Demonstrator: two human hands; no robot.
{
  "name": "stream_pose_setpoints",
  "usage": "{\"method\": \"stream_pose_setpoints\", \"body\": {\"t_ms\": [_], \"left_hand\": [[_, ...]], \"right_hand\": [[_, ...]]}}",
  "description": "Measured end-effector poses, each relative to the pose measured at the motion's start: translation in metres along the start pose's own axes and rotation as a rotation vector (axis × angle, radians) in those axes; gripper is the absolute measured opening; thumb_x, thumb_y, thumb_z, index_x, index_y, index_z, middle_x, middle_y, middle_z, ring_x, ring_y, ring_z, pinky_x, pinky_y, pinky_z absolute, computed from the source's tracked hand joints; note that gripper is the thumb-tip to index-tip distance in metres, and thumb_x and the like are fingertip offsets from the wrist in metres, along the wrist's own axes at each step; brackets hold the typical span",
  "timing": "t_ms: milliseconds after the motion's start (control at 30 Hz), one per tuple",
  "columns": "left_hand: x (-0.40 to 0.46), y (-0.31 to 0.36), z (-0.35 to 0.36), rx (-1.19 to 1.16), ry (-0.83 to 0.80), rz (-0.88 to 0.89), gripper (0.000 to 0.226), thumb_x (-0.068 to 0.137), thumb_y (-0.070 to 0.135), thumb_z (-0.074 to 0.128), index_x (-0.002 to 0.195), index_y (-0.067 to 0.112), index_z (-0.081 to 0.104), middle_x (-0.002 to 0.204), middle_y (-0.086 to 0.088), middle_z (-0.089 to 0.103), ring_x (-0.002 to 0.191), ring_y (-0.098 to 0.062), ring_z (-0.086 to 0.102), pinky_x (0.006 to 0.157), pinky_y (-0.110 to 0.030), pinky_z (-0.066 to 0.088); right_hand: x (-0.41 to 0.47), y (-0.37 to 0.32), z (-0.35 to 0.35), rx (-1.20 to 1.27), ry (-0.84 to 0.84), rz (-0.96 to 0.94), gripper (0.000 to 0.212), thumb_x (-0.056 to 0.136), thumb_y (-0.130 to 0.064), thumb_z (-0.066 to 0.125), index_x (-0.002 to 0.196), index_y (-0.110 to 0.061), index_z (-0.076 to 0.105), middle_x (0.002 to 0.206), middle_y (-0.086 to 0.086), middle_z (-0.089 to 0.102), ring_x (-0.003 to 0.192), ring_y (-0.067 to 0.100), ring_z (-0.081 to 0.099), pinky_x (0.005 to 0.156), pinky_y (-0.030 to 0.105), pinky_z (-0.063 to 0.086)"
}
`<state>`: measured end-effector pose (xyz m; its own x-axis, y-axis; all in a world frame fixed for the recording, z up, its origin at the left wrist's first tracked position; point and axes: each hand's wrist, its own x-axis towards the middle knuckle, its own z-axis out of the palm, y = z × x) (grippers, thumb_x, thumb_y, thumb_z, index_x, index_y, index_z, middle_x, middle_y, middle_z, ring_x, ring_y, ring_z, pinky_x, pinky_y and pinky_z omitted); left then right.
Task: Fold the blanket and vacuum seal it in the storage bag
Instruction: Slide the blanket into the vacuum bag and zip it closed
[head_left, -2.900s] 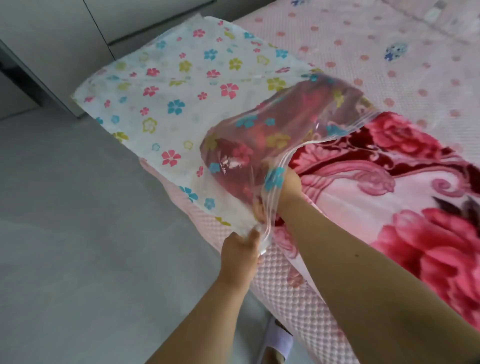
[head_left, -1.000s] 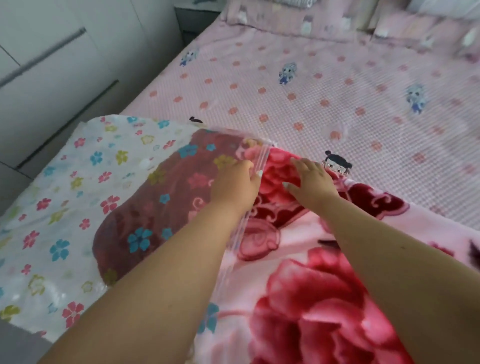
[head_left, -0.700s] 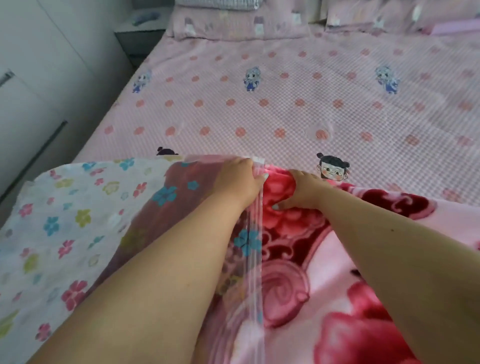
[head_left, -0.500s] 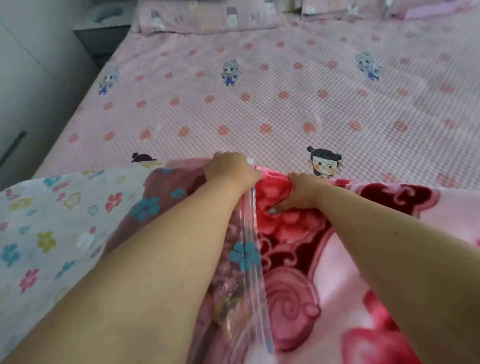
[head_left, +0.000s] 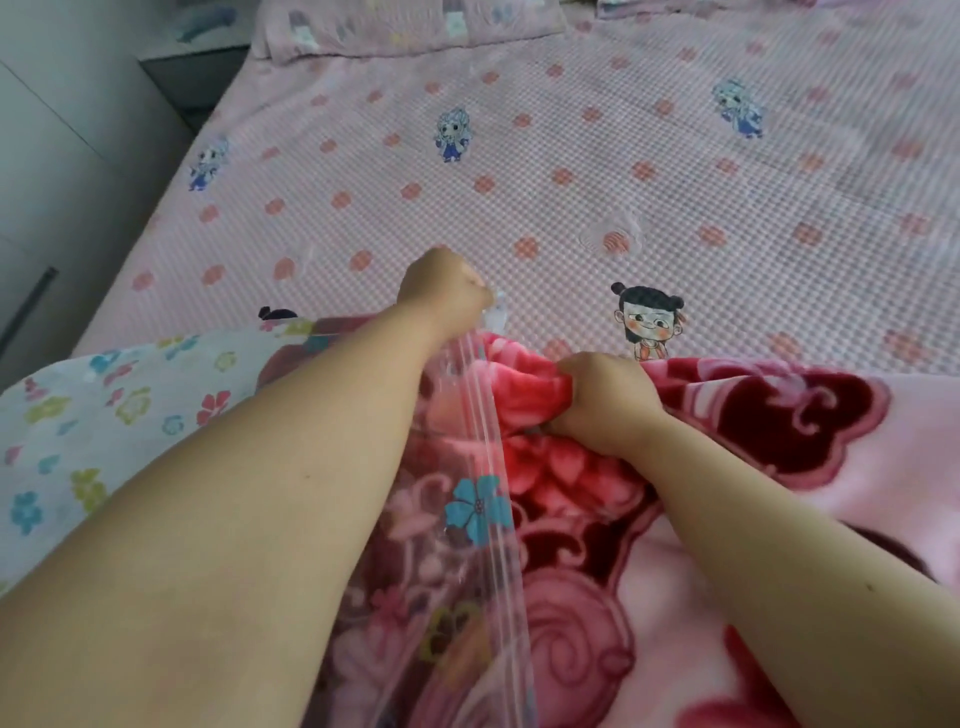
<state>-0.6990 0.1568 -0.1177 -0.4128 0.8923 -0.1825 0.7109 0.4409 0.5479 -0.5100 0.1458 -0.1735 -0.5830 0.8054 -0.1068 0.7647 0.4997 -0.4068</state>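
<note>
Pink bed (head_left: 571, 156) | left hand (head_left: 441, 291) pinches bag (head_left: 483, 415) | right hand (head_left: 602, 400) grips blanket (head_left: 779, 415)

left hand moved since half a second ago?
Yes. The left hand, gripping the storage bag's zip edge, has lifted it further up the bedsheet, away from the right hand.

Home bedroom. Evidence: wide bed covered by a pink checked bedsheet with orange dots and cartoon child figures (head_left: 597, 171), matching pink pillows (head_left: 410, 23) along the far edge, a grey bedside cabinet (head_left: 192, 78) at the bed's far left corner, and pale flat wardrobe-style doors (head_left: 57, 171) running along the left side. Domestic soft furnishings throughout, nothing industrial.
</note>
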Motion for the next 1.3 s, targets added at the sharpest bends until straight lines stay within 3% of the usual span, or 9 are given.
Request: {"method": "stream_pose_setpoints", "body": {"t_ms": [167, 333, 433, 500, 633, 867, 1000, 1133, 1300], "left_hand": [[-0.018, 0.035, -0.016, -0.283, -0.003, 0.054, 0.025, 0.082, 0.022, 0.076, 0.064, 0.008, 0.067, 0.061, 0.002, 0.061, 0.059, -0.008, 0.056, 0.057, -0.021, 0.049], [-0.036, 0.07, -0.017, -0.362, -0.077, 0.125, 0.023, 0.081, 0.017, 0.077, 0.063, 0.006, 0.067, 0.06, 0.0, 0.059, 0.062, -0.011, 0.059, 0.07, -0.023, 0.052], [-0.041, 0.066, -0.022, -0.352, -0.091, 0.107, 0.024, 0.083, 0.013, 0.074, 0.063, 0.003, 0.064, 0.061, 0.0, 0.055, 0.053, -0.004, 0.055, 0.06, -0.021, 0.048], [-0.04, 0.056, -0.023, -0.333, -0.089, 0.091, 0.026, 0.083, 0.012, 0.072, 0.06, 0.007, 0.062, 0.061, 0.002, 0.056, 0.055, -0.004, 0.056, 0.064, -0.022, 0.049], [-0.035, 0.042, -0.021, -0.337, -0.033, 0.096, 0.03, 0.083, 0.021, 0.074, 0.058, 0.009, 0.063, 0.048, 0.01, 0.053, 0.049, 0.001, 0.051, 0.07, -0.025, 0.052], [-0.041, 0.045, -0.011, -0.376, 0.015, 0.14, 0.029, 0.084, 0.022, 0.074, 0.063, 0.004, 0.066, 0.052, 0.005, 0.053, 0.046, 0.004, 0.049, 0.062, -0.018, 0.044], [-0.043, 0.058, -0.006, -0.439, -0.001, 0.139, 0.026, 0.084, 0.021, 0.074, 0.066, 0.004, 0.067, 0.059, 0.0, 0.057, 0.058, -0.007, 0.053, 0.067, -0.023, 0.052], [-0.047, 0.068, -0.002, -0.411, -0.008, 0.139, 0.029, 0.084, 0.02, 0.073, 0.076, -0.007, 0.069, 0.06, -0.004, 0.056, 0.056, -0.009, 0.051, 0.066, -0.021, 0.05], [-0.043, 0.049, -0.017, -0.282, -0.005, 0.077, 0.029, 0.085, 0.028, 0.073, 0.078, 0.0, 0.071, 0.064, 0.001, 0.063, 0.062, -0.009, 0.058, 0.073, -0.029, 0.053]], "right_hand": [[-0.01, -0.037, -0.019, 0.131, 0.048, -0.064, 0.022, 0.073, -0.038, 0.071, 0.077, -0.018, 0.061, 0.084, 0.003, 0.066, 0.078, 0.028, 0.062, 0.062, 0.029, 0.037], [0.01, -0.065, -0.028, 0.163, -0.109, -0.106, 0.027, 0.096, -0.023, 0.052, 0.114, -0.006, 0.063, 0.117, 0.013, 0.065, 0.111, 0.029, 0.059, 0.09, 0.031, 0.042], [0.01, -0.064, -0.034, 0.289, -0.079, -0.239, 0.028, 0.09, -0.021, 0.058, 0.107, -0.002, 0.066, 0.108, 0.017, 0.068, 0.101, 0.028, 0.065, 0.086, 0.028, 0.05], [0.011, -0.039, -0.043, 0.188, -0.111, -0.33, 0.056, 0.069, -0.051, 0.072, 0.109, -0.012, 0.065, 0.106, 0.007, 0.068, 0.094, 0.022, 0.065, 0.087, 0.032, 0.053], [-0.003, 0.036, -0.06, -0.115, -0.349, -0.052, 0.115, 0.048, -0.076, 0.075, 0.143, -0.021, 0.038, 0.143, 0.003, 0.047, 0.132, 0.023, 0.042, 0.112, 0.036, 0.028], [-0.011, 0.032, -0.034, -0.029, -0.195, 0.029, 0.028, 0.072, -0.043, 0.076, 0.088, -0.023, 0.063, 0.098, 0.005, 0.068, 0.095, 0.029, 0.063, 0.071, 0.027, 0.038], [-0.012, -0.006, -0.042, 0.137, -0.067, -0.035, 0.027, 0.077, -0.033, 0.072, 0.063, -0.025, 0.05, 0.076, -0.001, 0.057, 0.081, 0.026, 0.06, 0.067, 0.027, 0.038], [0.008, -0.046, -0.032, 0.112, -0.005, -0.199, 0.02, 0.091, -0.023, 0.055, 0.092, -0.009, 0.069, 0.101, 0.013, 0.068, 0.097, 0.03, 0.062, 0.078, 0.034, 0.045], [0.001, -0.014, -0.007, 0.253, 0.104, 0.034, 0.044, 0.074, -0.055, 0.071, 0.107, -0.026, 0.07, 0.111, -0.001, 0.07, 0.102, 0.02, 0.063, 0.085, 0.03, 0.043]]}}
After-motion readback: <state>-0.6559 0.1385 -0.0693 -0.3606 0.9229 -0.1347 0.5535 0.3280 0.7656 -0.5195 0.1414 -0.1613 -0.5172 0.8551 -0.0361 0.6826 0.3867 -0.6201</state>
